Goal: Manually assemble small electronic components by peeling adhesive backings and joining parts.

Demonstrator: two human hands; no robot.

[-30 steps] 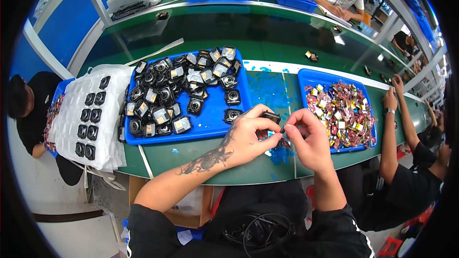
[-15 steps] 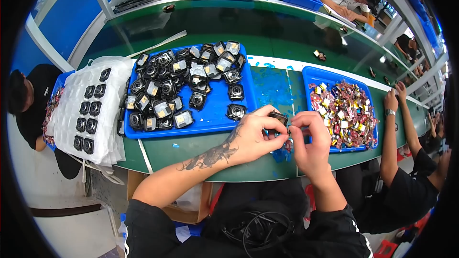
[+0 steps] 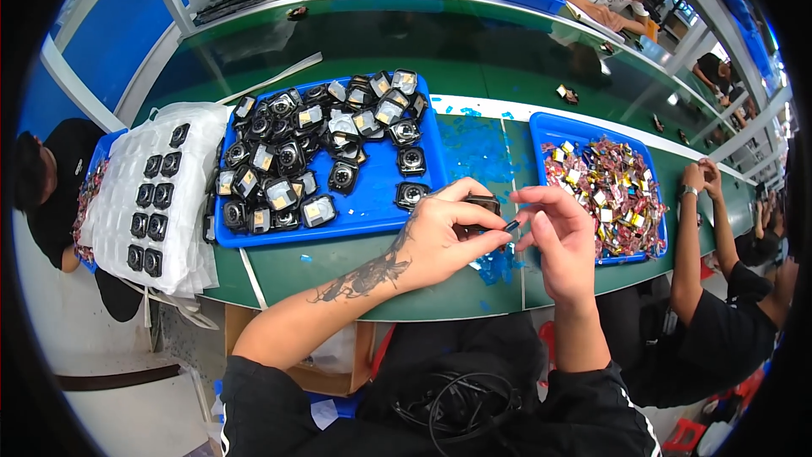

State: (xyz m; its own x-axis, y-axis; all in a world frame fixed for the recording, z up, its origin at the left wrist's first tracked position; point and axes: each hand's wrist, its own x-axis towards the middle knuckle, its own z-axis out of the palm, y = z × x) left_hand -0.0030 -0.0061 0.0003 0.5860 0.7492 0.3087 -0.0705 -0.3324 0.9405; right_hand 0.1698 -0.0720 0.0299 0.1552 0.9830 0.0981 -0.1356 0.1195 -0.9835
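Observation:
My left hand (image 3: 448, 233) is closed around a small dark watch case (image 3: 484, 203), mostly hidden by the fingers. At its thumb and fingertip a tiny dark-blue strip (image 3: 512, 226) sticks out; whether it is joined to the case I cannot tell. Just right of it, my right hand (image 3: 565, 245) has its fingers apart, with nothing visible in them. Left of my hands, a blue tray (image 3: 338, 233) carries a heap of black watch cases (image 3: 288, 155), some showing round backs, others pale square faces. A second blue tray (image 3: 541, 129) on the right is filled with small red, yellow and white parts (image 3: 605, 195).
White plastic trays (image 3: 114, 186) stacked at the left hold several watch cases in two columns. Blue film scraps (image 3: 478, 152) litter the green table (image 3: 372, 288). Beyond a white ledge runs a green belt (image 3: 406, 42) with a few loose parts. Other people work at left, right and far side.
My right fingers have opened out of a pinch and drawn slightly away from the left hand. The tiny dark-blue strip now shows at the left fingertips.

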